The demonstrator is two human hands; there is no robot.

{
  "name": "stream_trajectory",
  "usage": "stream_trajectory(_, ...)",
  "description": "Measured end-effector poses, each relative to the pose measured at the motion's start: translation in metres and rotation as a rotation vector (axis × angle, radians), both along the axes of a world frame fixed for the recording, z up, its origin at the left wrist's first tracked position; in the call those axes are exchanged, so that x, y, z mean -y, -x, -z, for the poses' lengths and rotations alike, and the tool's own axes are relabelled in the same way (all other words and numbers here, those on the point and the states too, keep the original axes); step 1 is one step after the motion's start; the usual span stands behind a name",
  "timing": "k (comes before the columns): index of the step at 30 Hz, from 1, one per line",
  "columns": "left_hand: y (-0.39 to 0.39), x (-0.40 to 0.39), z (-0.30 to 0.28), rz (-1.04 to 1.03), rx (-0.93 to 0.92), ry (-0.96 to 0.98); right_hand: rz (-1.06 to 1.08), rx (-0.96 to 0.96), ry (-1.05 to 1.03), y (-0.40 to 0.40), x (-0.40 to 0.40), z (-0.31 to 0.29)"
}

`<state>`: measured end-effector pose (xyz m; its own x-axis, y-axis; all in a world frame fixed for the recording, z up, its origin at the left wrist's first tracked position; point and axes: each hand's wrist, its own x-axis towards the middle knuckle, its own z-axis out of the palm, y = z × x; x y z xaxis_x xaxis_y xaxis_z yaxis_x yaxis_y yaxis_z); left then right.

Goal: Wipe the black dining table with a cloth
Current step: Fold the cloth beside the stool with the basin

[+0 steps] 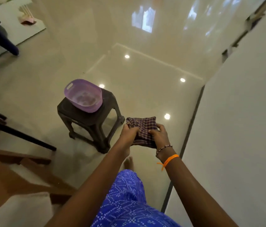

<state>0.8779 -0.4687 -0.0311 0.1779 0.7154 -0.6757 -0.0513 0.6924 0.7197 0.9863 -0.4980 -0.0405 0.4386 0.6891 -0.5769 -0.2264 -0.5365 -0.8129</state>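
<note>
A purple and white checked cloth [143, 128] hangs bunched in the air between both my hands, above the glossy floor. My left hand [129, 132] grips its left edge, and my right hand [159, 135] grips its right side, with bead and orange thread bands on that wrist. A black edge of a table [19, 134] runs in from the left side, apart from the cloth and only partly in view.
A purple plastic basin [83, 95] sits on a dark plastic stool [89, 122] just left of my hands. A white wall [237, 128] stands on the right. Wooden furniture [22, 161] lies at lower left, a dark chair [1, 41] at far left.
</note>
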Motion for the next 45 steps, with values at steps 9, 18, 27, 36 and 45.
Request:
stream_trajectory(9, -0.032, -0.237, 0.015, -0.222, -0.034, 0.042, -0.223, 0.034, 0.042, -0.033, -0.253, 0.017)
stream_trajectory(18, -0.029, -0.422, 0.016, -0.445, -0.070, 0.054, -0.457, -0.037, 0.023, -0.031, -0.471, 0.020)
stream_trajectory(27, -0.023, -0.595, 0.014, -0.726, -0.007, 0.174, -0.871, 0.045, 0.111, -0.020, -0.676, 0.020)
stream_trajectory(36, 0.055, -0.660, 0.021, -1.173, 0.139, 0.190, -1.250, -0.020, 0.087, 0.092, -0.786, 0.025)
stream_trajectory(45, 0.192, -0.674, 0.026, -1.631, 0.231, 0.119, -1.775, 0.111, 0.068, 0.277, -0.826, 0.028)
